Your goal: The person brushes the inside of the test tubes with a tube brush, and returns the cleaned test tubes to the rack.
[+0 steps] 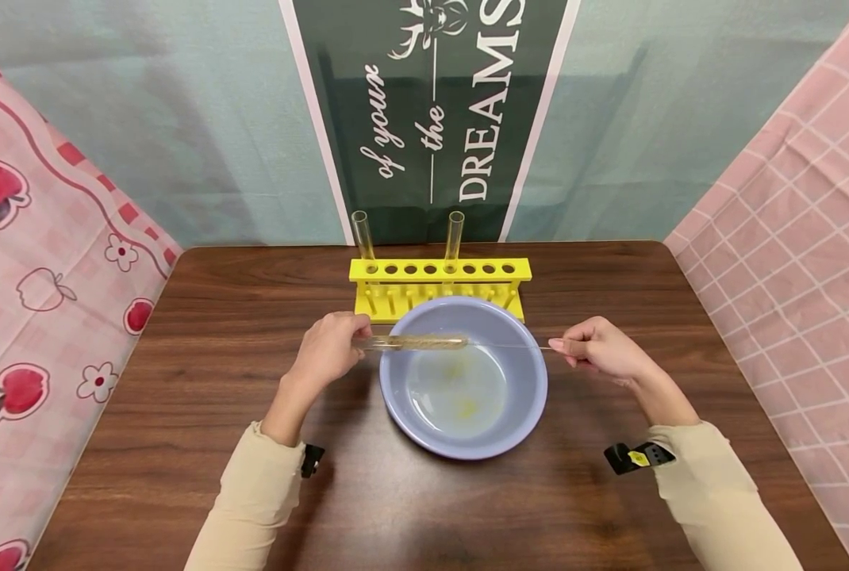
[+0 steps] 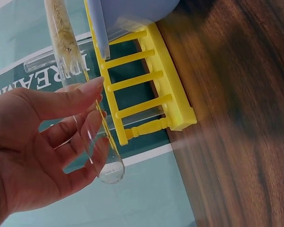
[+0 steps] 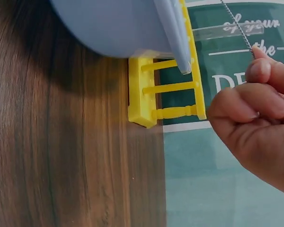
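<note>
My left hand [image 1: 330, 346] holds a glass test tube [image 2: 88, 124] near its rounded closed end, thumb on one side and fingers on the other. The tube lies nearly level over a blue-purple basin [image 1: 535, 396]. A tan bristle brush [image 1: 428, 342] sits inside the tube. Its thin twisted wire handle [image 3: 239, 22] runs out of the tube's mouth to the right. My right hand [image 1: 603, 349] pinches that wire between thumb and finger, past the basin's right rim. Shallow, cloudy water [image 1: 460, 388] with yellowish patches lies in the basin.
Behind the basin stands a yellow test tube rack [image 1: 439, 270] with two upright glass tubes, one at its left end [image 1: 363, 238] and one near the middle [image 1: 455, 238]. All stand on a dark wooden table [image 1: 596, 507]. A hanging cloth [image 1: 217, 119] backs the table.
</note>
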Available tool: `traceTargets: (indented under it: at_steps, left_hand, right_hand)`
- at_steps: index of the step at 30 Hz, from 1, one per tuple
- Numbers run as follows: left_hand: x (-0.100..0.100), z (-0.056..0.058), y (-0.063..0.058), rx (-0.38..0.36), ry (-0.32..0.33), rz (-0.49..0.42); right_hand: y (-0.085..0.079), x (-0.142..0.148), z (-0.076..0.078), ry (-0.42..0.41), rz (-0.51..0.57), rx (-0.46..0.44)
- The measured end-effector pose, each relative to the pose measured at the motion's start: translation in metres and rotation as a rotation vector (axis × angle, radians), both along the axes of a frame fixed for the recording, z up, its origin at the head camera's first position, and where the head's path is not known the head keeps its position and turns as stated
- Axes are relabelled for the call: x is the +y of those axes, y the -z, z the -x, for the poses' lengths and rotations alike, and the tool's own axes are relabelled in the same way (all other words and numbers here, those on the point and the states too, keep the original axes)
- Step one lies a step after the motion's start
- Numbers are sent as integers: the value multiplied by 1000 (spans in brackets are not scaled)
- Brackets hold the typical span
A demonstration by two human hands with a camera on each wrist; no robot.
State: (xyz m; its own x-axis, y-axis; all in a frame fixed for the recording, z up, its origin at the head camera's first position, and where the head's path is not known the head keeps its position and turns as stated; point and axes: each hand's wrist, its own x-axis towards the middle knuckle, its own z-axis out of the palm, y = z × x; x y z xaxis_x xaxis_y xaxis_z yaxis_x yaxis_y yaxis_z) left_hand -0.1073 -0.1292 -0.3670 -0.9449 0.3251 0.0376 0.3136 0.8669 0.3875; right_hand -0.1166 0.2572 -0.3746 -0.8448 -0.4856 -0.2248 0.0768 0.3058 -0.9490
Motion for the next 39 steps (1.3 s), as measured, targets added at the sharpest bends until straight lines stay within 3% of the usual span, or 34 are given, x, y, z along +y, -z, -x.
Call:
traceTargets:
  at_steps: [2, 6, 15, 25, 39]
  left_hand:
    - [-2, 0, 1, -4, 3, -13]
    - [-7, 1, 3, -8, 18, -47]
    - [-12, 3, 1, -108, 26, -72]
    - [-19, 3, 0, -180, 24, -97]
    - [-29, 3, 1, -168, 41, -97]
  right_hand:
    - [-1, -1, -2, 16, -136, 107]
    - [-3, -2, -4, 24, -259, 235]
    - [6, 2, -6, 36, -315, 475]
    - [13, 6, -7, 43, -335, 523]
    - [15, 19, -10, 36, -323, 471]
